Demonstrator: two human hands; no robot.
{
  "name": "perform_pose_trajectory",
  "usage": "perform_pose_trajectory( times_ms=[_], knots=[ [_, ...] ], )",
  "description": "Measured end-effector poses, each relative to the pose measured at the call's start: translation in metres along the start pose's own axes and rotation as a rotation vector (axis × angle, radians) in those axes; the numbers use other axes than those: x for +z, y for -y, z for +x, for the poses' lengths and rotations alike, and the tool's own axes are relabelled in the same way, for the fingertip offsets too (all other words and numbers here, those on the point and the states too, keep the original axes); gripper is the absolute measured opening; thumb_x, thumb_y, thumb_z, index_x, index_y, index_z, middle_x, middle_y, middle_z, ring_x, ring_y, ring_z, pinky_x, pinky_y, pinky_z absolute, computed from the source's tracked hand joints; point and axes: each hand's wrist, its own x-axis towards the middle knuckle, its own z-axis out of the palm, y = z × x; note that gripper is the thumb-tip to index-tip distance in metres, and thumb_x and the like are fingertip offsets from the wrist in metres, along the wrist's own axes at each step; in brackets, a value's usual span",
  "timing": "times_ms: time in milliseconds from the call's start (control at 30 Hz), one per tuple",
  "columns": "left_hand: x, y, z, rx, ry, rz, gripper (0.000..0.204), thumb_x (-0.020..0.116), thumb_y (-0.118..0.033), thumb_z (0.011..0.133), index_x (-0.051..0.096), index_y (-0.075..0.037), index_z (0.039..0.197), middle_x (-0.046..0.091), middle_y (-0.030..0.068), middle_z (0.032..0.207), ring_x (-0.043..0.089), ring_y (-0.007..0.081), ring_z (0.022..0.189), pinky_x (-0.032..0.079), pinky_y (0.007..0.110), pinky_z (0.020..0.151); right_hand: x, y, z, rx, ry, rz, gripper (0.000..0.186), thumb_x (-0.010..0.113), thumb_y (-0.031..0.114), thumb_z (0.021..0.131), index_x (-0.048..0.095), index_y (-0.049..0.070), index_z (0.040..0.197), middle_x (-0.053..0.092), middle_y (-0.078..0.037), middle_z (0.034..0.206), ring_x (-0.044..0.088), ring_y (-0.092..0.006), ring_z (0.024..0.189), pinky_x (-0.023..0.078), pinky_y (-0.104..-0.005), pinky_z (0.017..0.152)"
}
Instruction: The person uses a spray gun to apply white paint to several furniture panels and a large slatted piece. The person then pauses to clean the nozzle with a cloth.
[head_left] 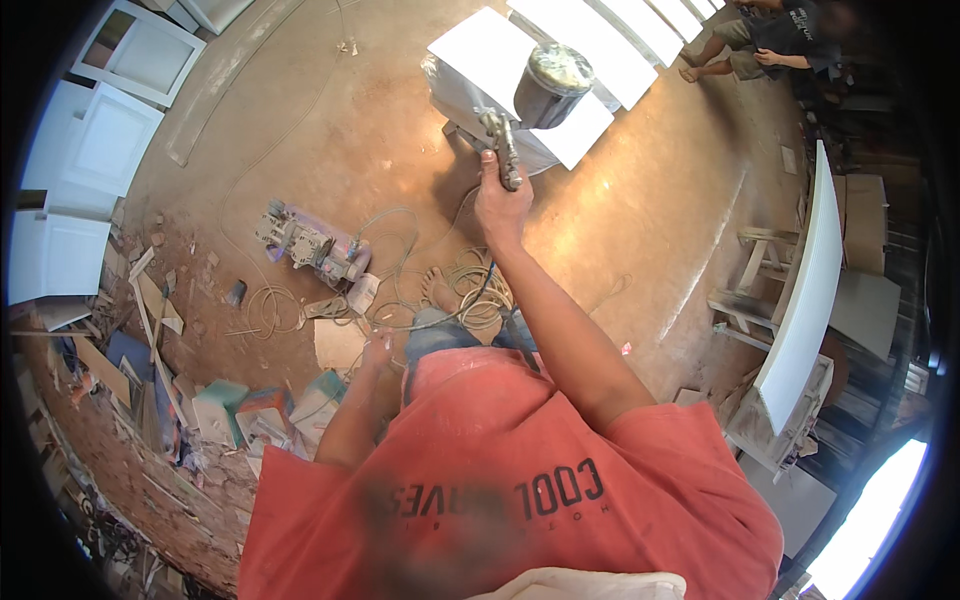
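Note:
My right hand (503, 210) is stretched forward, fingers wrapped round the handle of a paint spray gun (505, 150). A dark, paint-stained cup (553, 88) sits on the gun. Beneath and beyond the cup lies a bright white panel (482, 48) on a support wrapped in pale sheeting (455, 95). A thin hose runs down beside my right forearm. My left hand (378, 348) hangs low by my left thigh, apart from the panel. Its fingers are too small and unclear to read. A hose passes close to it.
An air compressor (312, 245) and coiled hoses (485, 290) lie on the floor by my feet. White panels (595, 45) line the far side; white doors (105, 140) stand left. Scrap (240, 410) is piled lower left. A long white board (805, 300) rests right. Another person (775, 45) sits far right.

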Motion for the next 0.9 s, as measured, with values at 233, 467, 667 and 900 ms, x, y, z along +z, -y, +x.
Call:
perform_pose_trajectory(
  times_ms=[233,467,667,900],
  knots=[
    [-0.012,-0.010,-0.014,-0.017,0.096,-0.006,0.037,0.052,-0.032,0.100,0.068,0.002,0.101,0.070,0.0114,0.085,0.067,0.0200,0.076,0.053,0.034,0.069,-0.017,-0.025,-0.016,0.006,-0.060,-0.086,0.032,0.069,0.036,0.095,0.067,0.006,0.106,0.062,-0.013,0.073,0.059,-0.0231,0.069,0.048,-0.0387,0.069],
    [-0.009,0.005,0.017,-0.037,0.144,0.113,0.038,0.052,-0.031,0.100,0.067,0.003,0.104,0.070,0.0136,0.090,0.067,0.0205,0.079,0.054,0.034,0.073,-0.127,-0.095,-0.036,0.264,-0.309,-0.031,0.031,0.068,0.033,0.097,0.065,0.003,0.103,0.058,-0.003,0.075,0.052,-0.0148,0.069,0.044,-0.0338,0.067],
    [-0.015,-0.045,0.045,0.038,0.150,0.180,0.041,0.050,-0.035,0.097,0.070,0.001,0.098,0.073,0.0182,0.089,0.069,0.0310,0.085,0.051,0.043,0.078,-0.171,-0.075,0.000,0.208,-0.553,0.072,0.027,0.065,0.029,0.099,0.063,0.003,0.096,0.054,-0.001,0.072,0.049,-0.0127,0.068,0.042,-0.0325,0.064],
    [-0.010,-0.106,0.054,0.025,0.176,0.051,0.044,0.050,-0.037,0.098,0.067,0.001,0.113,0.072,0.0166,0.096,0.069,0.0291,0.089,0.051,0.039,0.079,-0.151,-0.054,0.078,0.112,-0.414,-0.011,0.034,0.067,0.036,0.097,0.064,0.002,0.097,0.056,-0.005,0.072,0.052,-0.0161,0.069,0.045,-0.0355,0.067]
  ],
)
